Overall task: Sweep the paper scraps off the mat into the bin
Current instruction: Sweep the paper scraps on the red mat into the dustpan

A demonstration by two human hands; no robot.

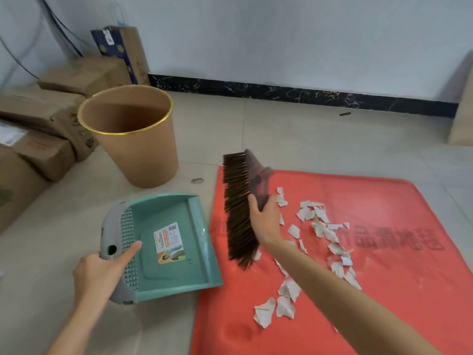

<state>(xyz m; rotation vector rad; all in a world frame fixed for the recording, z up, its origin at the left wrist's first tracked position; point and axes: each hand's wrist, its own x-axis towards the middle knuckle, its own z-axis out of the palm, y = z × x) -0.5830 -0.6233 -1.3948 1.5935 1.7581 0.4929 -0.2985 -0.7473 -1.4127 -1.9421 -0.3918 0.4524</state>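
A red mat [384, 278] lies on the floor with several white paper scraps [325, 226] scattered across its left and middle part. My right hand [263, 216] is shut on a brown-bristled brush [236, 208], held above the mat's left edge with the bristles facing left. My left hand [102, 272] grips the grey back edge of a teal dustpan [171, 242], which rests on the floor with its front lip touching the mat's left edge. The dustpan holds no scraps. A tan round bin [138, 139] with a gold rim stands upright beyond the dustpan.
Cardboard boxes [38, 139] are stacked at the left, with paper bags [120, 49] leaning on the wall behind them. A small scrap [197, 180] lies on the tiled floor near the bin. A dark skirting [294, 93] runs along the back wall.
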